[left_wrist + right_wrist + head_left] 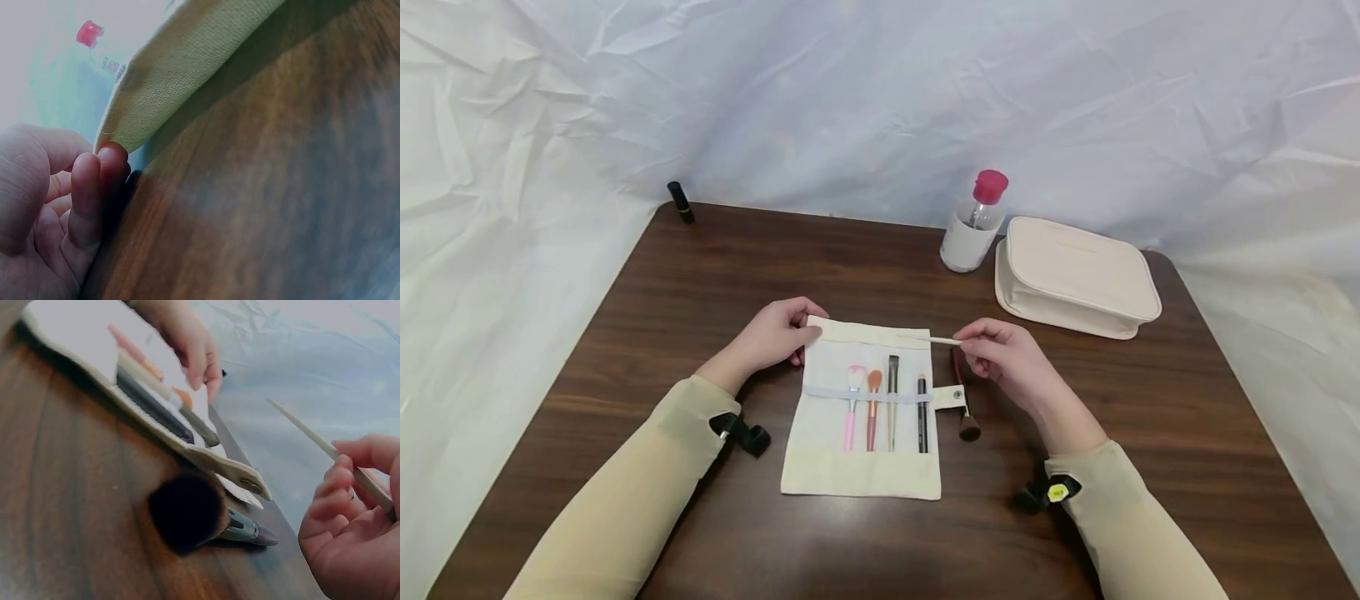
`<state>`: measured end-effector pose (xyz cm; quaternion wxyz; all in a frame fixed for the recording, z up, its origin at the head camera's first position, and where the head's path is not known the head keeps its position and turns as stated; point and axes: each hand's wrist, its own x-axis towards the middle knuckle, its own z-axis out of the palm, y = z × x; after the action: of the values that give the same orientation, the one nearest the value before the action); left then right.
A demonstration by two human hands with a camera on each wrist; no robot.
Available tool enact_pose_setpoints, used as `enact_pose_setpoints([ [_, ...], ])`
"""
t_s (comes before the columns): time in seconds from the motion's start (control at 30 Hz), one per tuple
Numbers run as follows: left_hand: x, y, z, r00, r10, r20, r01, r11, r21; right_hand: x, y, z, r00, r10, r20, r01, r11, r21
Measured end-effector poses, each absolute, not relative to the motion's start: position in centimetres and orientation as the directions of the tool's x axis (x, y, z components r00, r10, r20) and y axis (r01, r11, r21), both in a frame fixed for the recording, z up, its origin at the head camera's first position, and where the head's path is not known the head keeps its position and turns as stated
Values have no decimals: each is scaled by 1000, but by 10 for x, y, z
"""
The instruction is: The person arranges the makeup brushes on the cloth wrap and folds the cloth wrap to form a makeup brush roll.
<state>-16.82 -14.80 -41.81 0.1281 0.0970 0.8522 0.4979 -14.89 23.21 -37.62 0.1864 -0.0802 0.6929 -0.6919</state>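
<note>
A cream cloth brush roll (861, 477) lies unfolded on the table, with a pink brush (850, 425), an orange-tipped brush (872, 408), a flat dark-tipped brush (892, 408) and a black-handled one (922, 425) under its elastic band. My left hand (778, 335) pinches the roll's upper left corner between thumb and fingers, lifting that edge in the left wrist view. In my right hand (1003, 354) I hold a slim makeup brush (303, 429) by thumb and fingers. Its tapered cream handle points left over the roll's top edge; the other end is hidden in the hand.
A large fluffy brush (970, 429) lies right of the roll, beside its snap tab (950, 397). Farther back stand a bottle (967, 237) with a red cap and a cream zip case (1078, 271). A black tube (681, 202) is at the far left corner.
</note>
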Motion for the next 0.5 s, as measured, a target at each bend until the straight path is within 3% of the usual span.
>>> enact_pose_setpoints([
  [0.1,-169,-148,-419,-949,292,-121,38,485,874,-152,236,-377,-901,-407,-150,215,-118,-970],
  [0.23,-170,-148,-418,-951,286,-120,36,485,874,-154,235,-376,-898,-412,-158,247,-172,-954],
  [0.4,-170,-147,-418,-949,293,-119,39,481,876,-159,228,-379,-896,-406,-179,256,-144,-956],
  [0.5,-170,-147,-420,-948,296,-122,38,482,875,-163,221,-382,-902,-382,-200,230,-34,-973],
])
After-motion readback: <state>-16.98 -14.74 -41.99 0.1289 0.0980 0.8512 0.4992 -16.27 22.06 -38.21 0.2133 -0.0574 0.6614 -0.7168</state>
